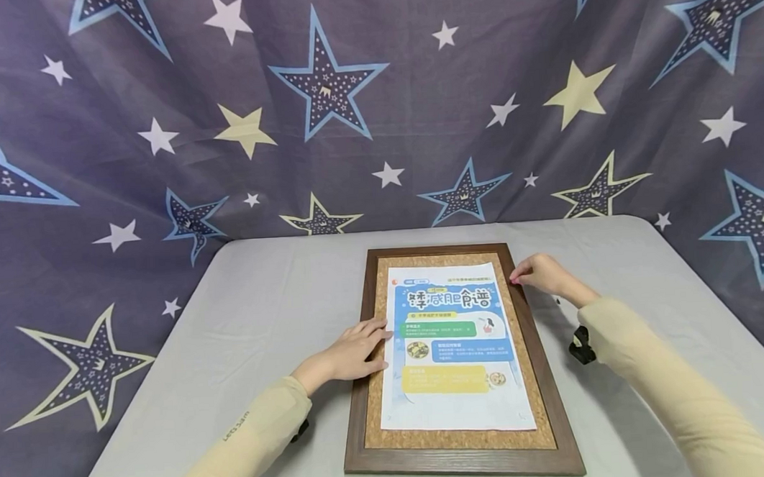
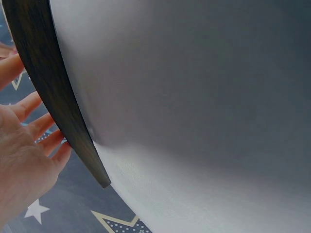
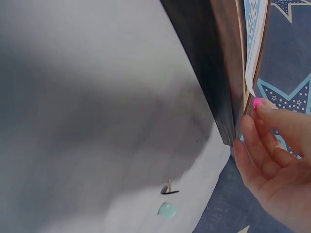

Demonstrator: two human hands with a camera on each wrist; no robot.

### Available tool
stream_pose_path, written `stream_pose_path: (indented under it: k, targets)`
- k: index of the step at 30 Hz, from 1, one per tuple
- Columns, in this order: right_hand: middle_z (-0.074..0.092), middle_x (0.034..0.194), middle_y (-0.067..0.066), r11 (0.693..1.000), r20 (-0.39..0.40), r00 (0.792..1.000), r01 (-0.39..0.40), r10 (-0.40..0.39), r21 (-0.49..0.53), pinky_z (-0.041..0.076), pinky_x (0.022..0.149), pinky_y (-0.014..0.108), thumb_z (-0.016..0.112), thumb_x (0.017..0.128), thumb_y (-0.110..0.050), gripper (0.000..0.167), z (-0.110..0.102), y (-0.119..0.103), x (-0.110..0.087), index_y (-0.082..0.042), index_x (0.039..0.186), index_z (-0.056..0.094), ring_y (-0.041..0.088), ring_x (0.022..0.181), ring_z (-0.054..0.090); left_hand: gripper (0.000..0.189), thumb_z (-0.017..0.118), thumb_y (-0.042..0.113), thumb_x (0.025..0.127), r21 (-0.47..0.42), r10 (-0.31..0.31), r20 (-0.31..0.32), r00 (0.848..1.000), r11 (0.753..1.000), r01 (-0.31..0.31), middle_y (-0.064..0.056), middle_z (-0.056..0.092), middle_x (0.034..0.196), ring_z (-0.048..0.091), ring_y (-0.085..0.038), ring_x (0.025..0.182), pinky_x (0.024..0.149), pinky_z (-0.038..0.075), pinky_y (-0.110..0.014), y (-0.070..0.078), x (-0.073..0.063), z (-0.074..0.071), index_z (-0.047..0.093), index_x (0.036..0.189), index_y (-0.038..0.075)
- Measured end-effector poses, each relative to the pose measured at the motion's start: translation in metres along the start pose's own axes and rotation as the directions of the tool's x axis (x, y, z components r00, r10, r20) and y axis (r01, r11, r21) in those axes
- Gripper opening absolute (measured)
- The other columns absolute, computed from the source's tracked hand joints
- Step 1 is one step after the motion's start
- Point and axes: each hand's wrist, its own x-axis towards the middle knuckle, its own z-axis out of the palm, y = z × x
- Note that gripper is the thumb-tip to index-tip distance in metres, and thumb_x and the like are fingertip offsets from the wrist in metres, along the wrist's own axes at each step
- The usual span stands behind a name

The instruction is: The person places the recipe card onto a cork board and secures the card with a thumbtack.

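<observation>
A printed paper poster [image 1: 458, 407] with coloured text blocks lies on a cork board [image 1: 544, 432] in a brown wooden frame [image 1: 465, 462]. My left hand [image 1: 352, 352] rests along the left side of the frame, its extended fingers reaching over to the paper's edge. At the upper right, my right hand [image 1: 546, 274] pinches a pink push pin [image 3: 257, 102] between thumb and finger, beside the paper's top right corner and over the frame's right side. The pin's point is hidden in the right wrist view.
Right of the frame, a mint-green push pin [image 3: 167, 210] and a small dark push pin [image 3: 169, 190] lie on the light grey tabletop [image 1: 281, 294]. A dark star-patterned curtain [image 1: 408, 122] hangs behind and beside the table.
</observation>
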Motion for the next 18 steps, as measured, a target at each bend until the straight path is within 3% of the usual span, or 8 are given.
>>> stream_pose_path:
  k: [18]
  targets:
    - [0.066,0.077,0.016,1.000,0.008,1.000,0.003,-0.003,0.031,0.047,0.066,0.034,0.058,0.077,0.006,0.010,0.010,-0.006,0.017,0.007,0.078,0.068,0.021,0.071,0.059,0.054,0.048,0.034,0.090,0.002,0.004,-0.002,1.000,1.000,-0.004,-0.015,0.022,0.143,0.016,-0.032,0.131,0.103,0.017,-0.049,-0.002,0.001,0.002,0.037,0.133,0.005]
